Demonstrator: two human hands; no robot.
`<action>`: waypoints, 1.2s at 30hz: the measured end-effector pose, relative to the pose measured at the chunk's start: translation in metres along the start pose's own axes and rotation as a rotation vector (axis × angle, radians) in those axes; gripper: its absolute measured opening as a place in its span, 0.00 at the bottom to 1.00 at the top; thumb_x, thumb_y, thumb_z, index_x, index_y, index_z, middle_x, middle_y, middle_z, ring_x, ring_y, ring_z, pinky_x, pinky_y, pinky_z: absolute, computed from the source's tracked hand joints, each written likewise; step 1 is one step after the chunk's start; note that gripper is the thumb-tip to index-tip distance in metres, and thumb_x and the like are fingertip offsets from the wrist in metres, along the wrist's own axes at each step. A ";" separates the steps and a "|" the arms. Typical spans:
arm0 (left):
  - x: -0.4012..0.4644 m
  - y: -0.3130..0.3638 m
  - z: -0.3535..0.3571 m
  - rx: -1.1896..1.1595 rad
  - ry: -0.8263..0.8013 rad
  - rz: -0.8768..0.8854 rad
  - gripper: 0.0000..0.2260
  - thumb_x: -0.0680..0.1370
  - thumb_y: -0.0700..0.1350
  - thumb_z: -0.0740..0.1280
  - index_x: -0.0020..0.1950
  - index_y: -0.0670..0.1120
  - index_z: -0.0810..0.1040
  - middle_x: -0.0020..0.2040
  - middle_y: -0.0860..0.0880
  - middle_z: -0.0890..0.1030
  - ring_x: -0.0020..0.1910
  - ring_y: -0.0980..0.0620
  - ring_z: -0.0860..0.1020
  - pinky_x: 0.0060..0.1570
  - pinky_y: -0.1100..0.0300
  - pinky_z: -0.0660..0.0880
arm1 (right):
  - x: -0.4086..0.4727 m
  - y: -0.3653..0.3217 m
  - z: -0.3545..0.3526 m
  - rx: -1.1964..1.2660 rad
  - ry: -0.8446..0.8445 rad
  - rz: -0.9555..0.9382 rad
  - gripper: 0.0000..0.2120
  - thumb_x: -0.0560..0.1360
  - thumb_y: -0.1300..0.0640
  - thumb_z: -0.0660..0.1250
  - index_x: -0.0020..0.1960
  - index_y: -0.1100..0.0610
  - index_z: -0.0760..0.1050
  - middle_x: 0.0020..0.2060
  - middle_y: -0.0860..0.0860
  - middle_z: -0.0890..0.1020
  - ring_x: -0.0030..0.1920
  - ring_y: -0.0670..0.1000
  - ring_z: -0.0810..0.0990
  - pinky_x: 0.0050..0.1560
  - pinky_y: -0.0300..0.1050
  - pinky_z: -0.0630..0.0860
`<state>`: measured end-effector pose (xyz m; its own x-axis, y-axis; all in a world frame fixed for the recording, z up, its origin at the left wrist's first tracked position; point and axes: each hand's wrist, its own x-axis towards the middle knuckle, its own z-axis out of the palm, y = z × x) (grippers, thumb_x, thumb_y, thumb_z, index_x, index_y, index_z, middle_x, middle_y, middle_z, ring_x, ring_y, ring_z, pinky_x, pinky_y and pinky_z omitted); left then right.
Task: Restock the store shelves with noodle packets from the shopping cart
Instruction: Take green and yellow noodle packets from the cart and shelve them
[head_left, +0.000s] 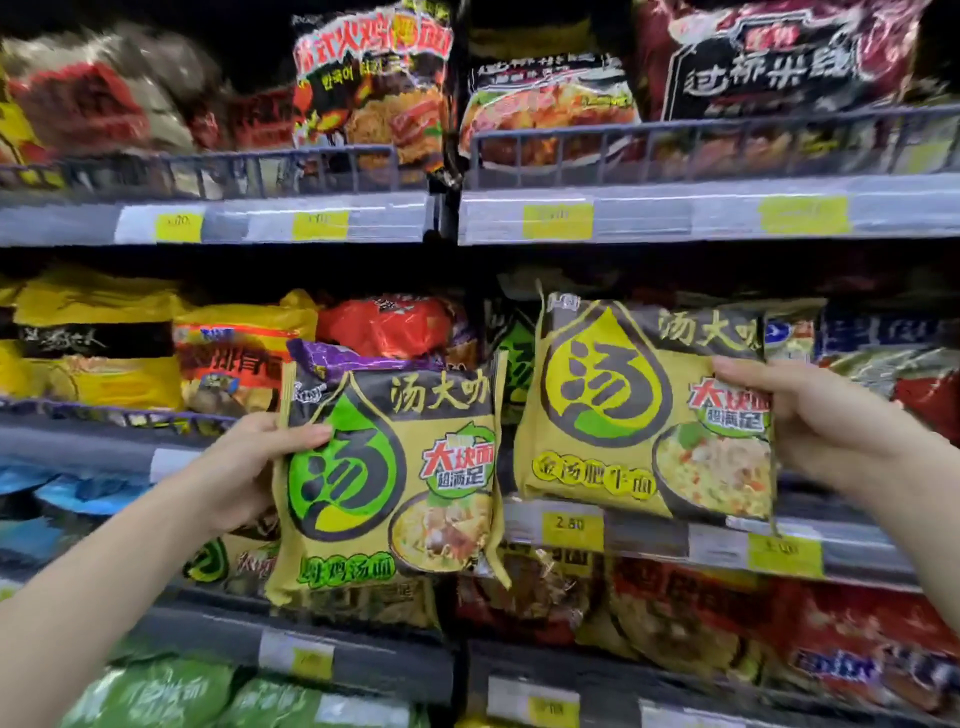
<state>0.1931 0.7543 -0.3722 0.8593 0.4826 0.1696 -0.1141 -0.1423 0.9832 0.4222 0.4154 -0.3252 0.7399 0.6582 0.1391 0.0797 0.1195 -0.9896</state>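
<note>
My left hand (249, 467) grips the left edge of a yellow-and-black noodle packet with a green drop logo (389, 478), held upright in front of the shelves. My right hand (810, 415) grips the right edge of a similar packet with a yellow drop logo (639, 410), held a little higher, in front of the middle shelf (727, 551). The two packets hang side by side, nearly touching. The shopping cart is out of view.
Shelves fill the view. The top shelf (675, 213) has wire rails and red and black packets. The middle row carries yellow, red and purple packets (104, 353). Lower rows hold red packets (857, 654) and green packets (156, 696). Yellow price tags line the shelf edges.
</note>
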 end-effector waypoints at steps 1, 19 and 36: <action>0.001 -0.004 -0.001 0.000 0.004 0.018 0.40 0.37 0.55 0.83 0.44 0.38 0.80 0.39 0.41 0.85 0.36 0.46 0.84 0.31 0.58 0.80 | 0.006 -0.004 0.001 0.036 -0.001 -0.028 0.35 0.28 0.46 0.82 0.34 0.56 0.83 0.32 0.53 0.85 0.30 0.49 0.84 0.32 0.45 0.82; -0.018 -0.035 -0.023 -0.013 0.061 0.088 0.44 0.39 0.56 0.82 0.49 0.36 0.79 0.43 0.38 0.84 0.38 0.43 0.84 0.32 0.54 0.80 | 0.087 0.013 0.064 -0.226 0.280 -0.240 0.15 0.69 0.61 0.74 0.54 0.57 0.77 0.41 0.53 0.83 0.40 0.51 0.83 0.39 0.44 0.78; -0.020 -0.031 -0.023 -0.025 0.073 0.123 0.37 0.40 0.56 0.83 0.43 0.38 0.81 0.42 0.38 0.84 0.37 0.42 0.84 0.37 0.50 0.82 | 0.105 0.015 0.098 -0.970 0.556 -0.202 0.21 0.75 0.63 0.68 0.65 0.65 0.66 0.58 0.60 0.75 0.57 0.58 0.76 0.45 0.44 0.71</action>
<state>0.1680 0.7685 -0.4051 0.7997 0.5246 0.2921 -0.2289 -0.1833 0.9560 0.4358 0.5588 -0.3221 0.8295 0.2418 0.5035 0.5357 -0.5994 -0.5947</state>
